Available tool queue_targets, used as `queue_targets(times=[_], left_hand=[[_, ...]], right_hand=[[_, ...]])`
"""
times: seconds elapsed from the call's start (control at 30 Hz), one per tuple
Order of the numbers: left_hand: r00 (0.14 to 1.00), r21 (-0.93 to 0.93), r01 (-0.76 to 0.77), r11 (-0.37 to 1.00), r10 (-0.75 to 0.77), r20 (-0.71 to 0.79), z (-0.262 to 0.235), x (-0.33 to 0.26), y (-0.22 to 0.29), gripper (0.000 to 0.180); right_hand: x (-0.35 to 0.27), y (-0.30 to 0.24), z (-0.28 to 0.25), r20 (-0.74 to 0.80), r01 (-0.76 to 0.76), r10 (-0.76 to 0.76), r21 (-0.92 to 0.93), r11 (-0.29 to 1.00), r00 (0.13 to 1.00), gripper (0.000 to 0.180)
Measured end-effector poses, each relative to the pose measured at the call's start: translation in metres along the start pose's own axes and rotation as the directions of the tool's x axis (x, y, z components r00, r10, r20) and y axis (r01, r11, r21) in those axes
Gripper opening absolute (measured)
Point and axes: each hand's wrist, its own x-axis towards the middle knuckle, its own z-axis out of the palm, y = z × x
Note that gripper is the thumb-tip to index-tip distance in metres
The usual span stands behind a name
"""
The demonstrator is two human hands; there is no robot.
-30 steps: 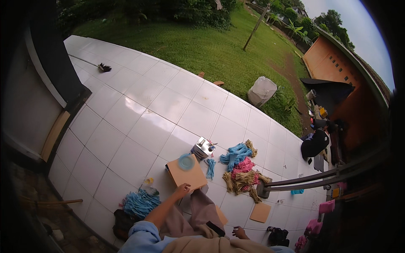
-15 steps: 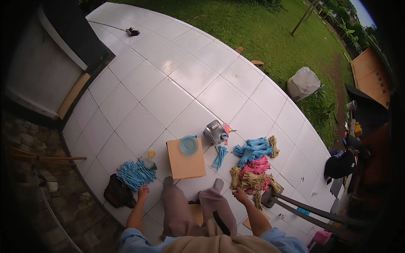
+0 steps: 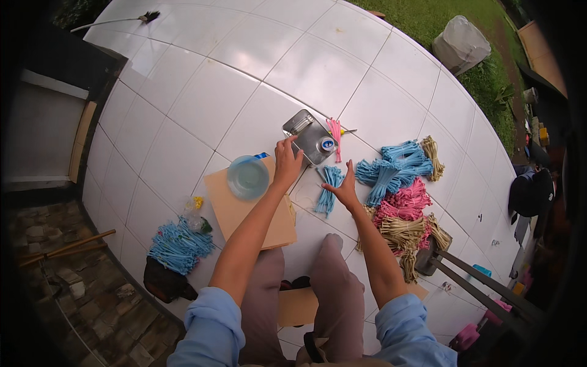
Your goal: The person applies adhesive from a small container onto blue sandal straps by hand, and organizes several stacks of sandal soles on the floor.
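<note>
My left hand (image 3: 287, 164) reaches to the near left edge of a rectangular metal can (image 3: 312, 140) with a blue-and-white cap. Its fingers are apart, and I cannot tell whether they touch the can. My right hand (image 3: 346, 188) is just right of a small tied bundle of light-blue strands (image 3: 324, 200), thumb and fingers spread, holding nothing. A pink bundle (image 3: 335, 136) lies beside the can, over a thin yellow-ended tool. Left of my left hand, a translucent blue bowl (image 3: 247, 177) rests on a cardboard box or stack (image 3: 269, 226).
At right lie piled blue bundles (image 3: 397, 168), pink bundles (image 3: 403, 202) and tan bundles (image 3: 400, 233), beside a long-handled dark metal tool (image 3: 471, 275). Loose blue strands (image 3: 177, 244) partly cover a black bag (image 3: 164, 282) at left. A white sack (image 3: 460, 44) stands on the grass.
Both hands have moved forward from beside my legs, the left toward the metal can, the right toward the small blue bundle. The view has shifted closer to the floor things.
</note>
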Motion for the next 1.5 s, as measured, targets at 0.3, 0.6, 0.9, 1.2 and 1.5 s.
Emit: queue_targets(times=[0.3,0.6,0.9,1.2,1.5], left_hand=[[0.971,0.114,-0.189,0.975,0.203,-0.128,0.060,0.050,-0.068,0.050],[0.973,0.029,-0.033,0.999,0.039,-0.229,0.066,0.050,-0.069,0.036],[0.917,0.035,-0.199,0.979,0.199,-0.346,0.031,0.016,-0.027,0.036],[0.835,-0.266,-0.476,0.839,0.336,-0.436,-0.087,-0.062,0.089,0.036],[0.866,-0.500,-0.499,0.708,0.431,-0.253,-0.168,-0.161,0.007,0.106]], right_hand=[[0.062,0.026,0.098,-0.330,0.300,-0.220,0.215,0.929,0.918,0.130],[0.057,0.031,0.099,-0.420,0.464,-0.336,0.250,0.850,0.843,0.119],[0.023,-0.005,0.061,-0.475,0.594,-0.427,0.285,0.753,0.769,0.116],[-0.050,-0.125,-0.023,-0.673,0.822,-0.567,0.110,0.559,0.476,0.107],[-0.146,-0.213,-0.054,-0.439,0.759,-0.659,0.562,0.329,0.610,0.110]])
